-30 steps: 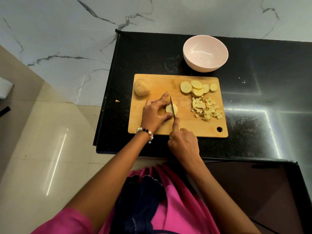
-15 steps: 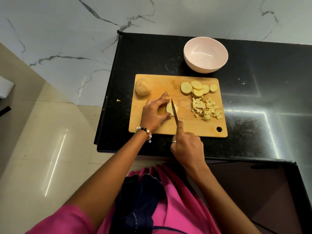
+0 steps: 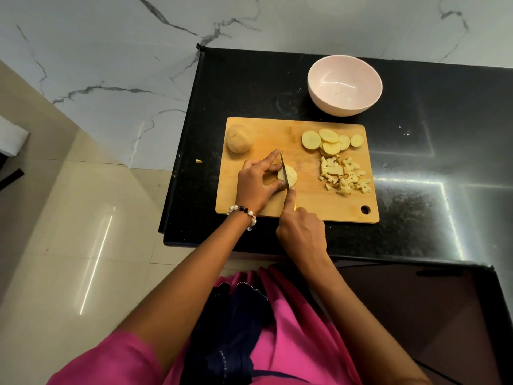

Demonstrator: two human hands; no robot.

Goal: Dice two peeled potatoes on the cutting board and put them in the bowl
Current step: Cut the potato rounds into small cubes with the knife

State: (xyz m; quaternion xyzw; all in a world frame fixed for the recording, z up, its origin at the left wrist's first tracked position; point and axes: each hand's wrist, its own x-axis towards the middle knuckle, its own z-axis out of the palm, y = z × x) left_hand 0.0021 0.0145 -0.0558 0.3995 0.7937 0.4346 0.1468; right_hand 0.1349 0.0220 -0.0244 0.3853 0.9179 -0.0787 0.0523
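Scrap of potato (image 3: 198, 161) lies on the black countertop (image 3: 249, 87) just left of the wooden cutting board (image 3: 277, 134). At the board's far left corner sits a whole peeled potato (image 3: 240, 138). Near the board's middle, the left hand (image 3: 256, 184) curls its fingers round a potato piece (image 3: 290, 175). The right hand (image 3: 302, 232) grips a knife (image 3: 284, 169), forefinger along the blade, which stands on that piece. Right of it lie potato slices (image 3: 330, 141) and diced potato (image 3: 344, 176). Beyond the board's far right edge stands the pink bowl (image 3: 344, 107).

A whole peeled potato (image 3: 240, 138), round slices (image 3: 330, 141) and pale cubes (image 3: 344, 175) lie on the wooden cutting board (image 3: 305, 201); the pink bowl (image 3: 344, 85) stands empty behind.
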